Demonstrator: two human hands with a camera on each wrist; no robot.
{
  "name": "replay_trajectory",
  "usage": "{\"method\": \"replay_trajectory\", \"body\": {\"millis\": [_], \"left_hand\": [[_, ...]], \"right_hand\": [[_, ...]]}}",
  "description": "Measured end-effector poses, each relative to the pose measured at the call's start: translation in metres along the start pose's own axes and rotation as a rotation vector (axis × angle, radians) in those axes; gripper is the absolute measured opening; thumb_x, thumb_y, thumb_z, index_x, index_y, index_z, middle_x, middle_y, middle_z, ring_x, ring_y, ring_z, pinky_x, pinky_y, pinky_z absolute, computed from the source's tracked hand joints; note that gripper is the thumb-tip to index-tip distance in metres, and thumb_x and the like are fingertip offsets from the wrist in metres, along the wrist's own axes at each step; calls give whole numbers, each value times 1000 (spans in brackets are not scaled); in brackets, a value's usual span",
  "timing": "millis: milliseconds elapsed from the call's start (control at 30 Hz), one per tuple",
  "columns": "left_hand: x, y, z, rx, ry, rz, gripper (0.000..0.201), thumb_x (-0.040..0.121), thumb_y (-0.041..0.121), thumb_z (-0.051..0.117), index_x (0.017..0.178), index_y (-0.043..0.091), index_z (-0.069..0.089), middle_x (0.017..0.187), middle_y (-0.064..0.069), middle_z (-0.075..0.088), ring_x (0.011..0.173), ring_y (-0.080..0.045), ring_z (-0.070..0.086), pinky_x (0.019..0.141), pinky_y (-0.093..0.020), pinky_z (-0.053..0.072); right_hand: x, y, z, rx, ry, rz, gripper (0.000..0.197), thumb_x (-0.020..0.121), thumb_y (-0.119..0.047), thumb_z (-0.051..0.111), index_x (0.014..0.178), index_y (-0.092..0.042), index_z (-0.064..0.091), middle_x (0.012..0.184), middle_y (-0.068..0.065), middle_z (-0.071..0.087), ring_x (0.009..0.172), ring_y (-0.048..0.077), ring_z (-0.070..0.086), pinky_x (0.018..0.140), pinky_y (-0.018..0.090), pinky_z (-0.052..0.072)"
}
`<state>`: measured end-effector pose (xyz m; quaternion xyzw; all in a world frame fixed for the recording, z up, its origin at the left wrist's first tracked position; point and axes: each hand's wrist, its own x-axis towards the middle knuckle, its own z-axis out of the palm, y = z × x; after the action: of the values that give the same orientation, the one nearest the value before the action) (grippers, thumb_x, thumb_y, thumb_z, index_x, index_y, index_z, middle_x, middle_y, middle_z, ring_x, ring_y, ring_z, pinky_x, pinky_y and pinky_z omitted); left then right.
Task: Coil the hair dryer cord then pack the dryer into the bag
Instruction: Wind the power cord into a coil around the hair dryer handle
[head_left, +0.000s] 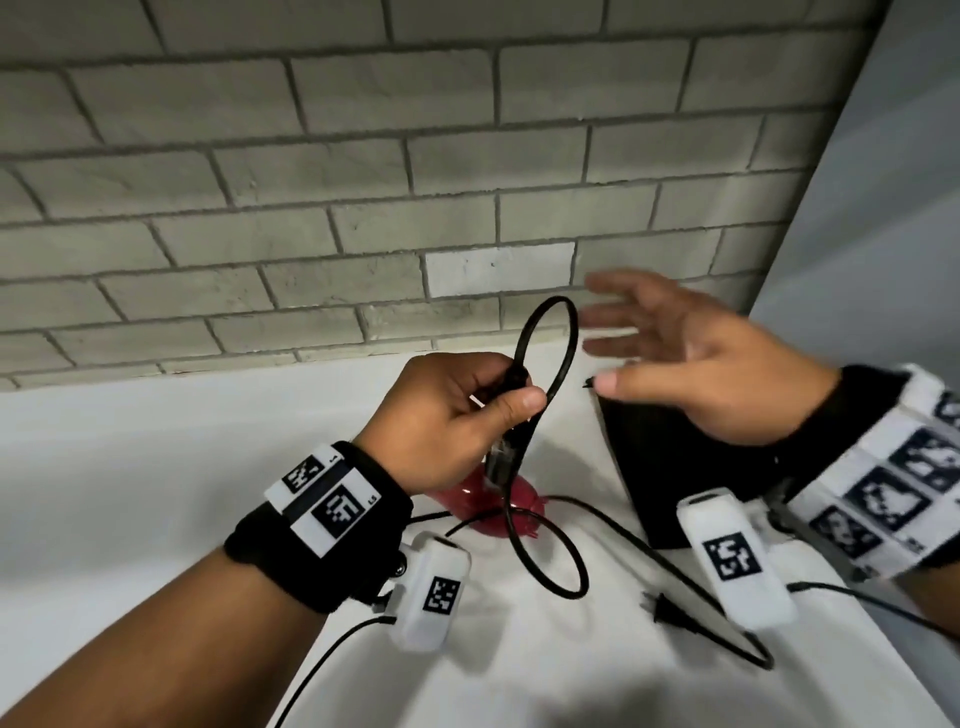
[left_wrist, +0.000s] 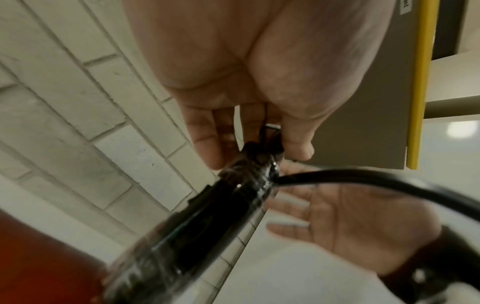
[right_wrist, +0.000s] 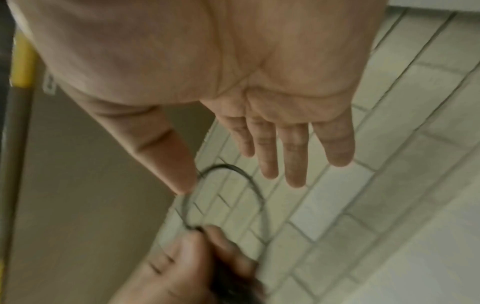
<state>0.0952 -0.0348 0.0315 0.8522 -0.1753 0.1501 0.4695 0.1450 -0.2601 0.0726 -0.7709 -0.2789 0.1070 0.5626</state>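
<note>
The hair dryer (head_left: 498, 506) is held over the white table (head_left: 156, 441) by its black handle (left_wrist: 228, 197), around which the fingers and thumb of the left hand (head_left: 447, 415) are curled; its red body hangs below that hand, close to the table top, and whether it touches the surface cannot be told. A loop of the black cord (head_left: 550, 343) is seen rising above the left hand's grip, and a second loop hangs below the dryer onto the table. From there the cord is trailed to the right across the cloth-like surface, and its plug (head_left: 670, 613) is lying on the table near the front, well apart from the dryer.

The right hand (head_left: 691, 358) is held just to the right of the upper loop with its fingers spread and straight; nothing is gripped by it, and in the right wrist view its thumb tip is seen very near the loop, though contact cannot be confirmed. The black bag (head_left: 660, 467) is set on the table beneath and behind the right hand, partly hidden by it. White marker blocks are worn at both wrists, with thin cables running off toward the near edge. A grey brick wall (head_left: 363, 156) stands directly behind the table. In the wrist views a grey panel with a yellow strip (left_wrist: 423, 82) is seen off to the side.
</note>
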Motion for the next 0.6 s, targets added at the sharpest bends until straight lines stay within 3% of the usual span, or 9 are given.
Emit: {"method": "replay_trajectory", "body": {"millis": [67,133,200,267,300,367,433,533,600], "left_hand": [[-2,1,-4,16,-23,32,16,89,29,67,80,16,68,66,1,67,63,-18,63,63,-36,52],[-6,3,-7,-37,-80,39,16,90,23,66,81,10,68,67,-8,67,64,-25,63,62,-37,53],[-13,3,-8,-158,-147,-22,17,90,20,66,84,4,67,72,-15,67,66,-29,66,63,-40,56],[-20,3,-10,-290,-198,-79,20,87,20,67,86,0,66,78,-21,67,70,-28,66,65,-42,56],[-21,2,-11,-369,-209,-101,19,85,16,66,86,-3,65,79,-24,67,74,-30,65,68,-43,55],[-19,5,-13,-578,-230,-149,10,79,2,57,78,-6,63,69,-23,66,72,-33,65,75,-44,52],[-17,12,-14,-827,-301,-216,9,70,2,52,70,-3,59,57,-16,59,53,-28,58,69,-43,50],[-13,20,-15,-1159,-423,-337,27,84,29,51,72,5,55,49,-7,48,33,-17,33,50,-32,38],[-11,19,-18,-1188,-476,-353,48,94,45,35,84,5,58,43,-4,49,30,-17,19,45,-29,30]], "right_hand": [[9,-20,4,-93,-74,-17,97,61,-40,76,147,-33,32,143,-2,52,124,15,59,103,36,48],[19,-28,13,-257,-143,-11,70,73,-34,73,137,-38,44,136,-4,59,117,13,63,104,39,49],[27,-30,21,-266,-167,-24,23,89,-16,66,109,-25,66,102,4,74,91,17,72,95,46,55],[29,-31,24,-114,-212,3,17,95,-1,56,92,-9,70,64,4,67,59,22,64,79,46,59],[29,-31,25,-67,-252,4,16,95,0,56,90,-6,70,57,-2,64,52,22,54,72,44,59],[30,-32,29,-104,-326,-52,8,88,-10,64,87,-10,72,60,-7,66,52,23,46,59,34,56],[32,-32,34,-119,-372,-79,5,79,-16,67,81,-13,70,61,-7,64,53,16,45,48,25,43],[37,-30,35,-29,-352,-122,4,78,-12,69,77,-9,67,64,3,63,54,13,44,49,24,35],[39,-29,33,31,-318,-162,2,79,-9,68,78,-8,68,67,8,69,54,12,50,51,25,38]]}}
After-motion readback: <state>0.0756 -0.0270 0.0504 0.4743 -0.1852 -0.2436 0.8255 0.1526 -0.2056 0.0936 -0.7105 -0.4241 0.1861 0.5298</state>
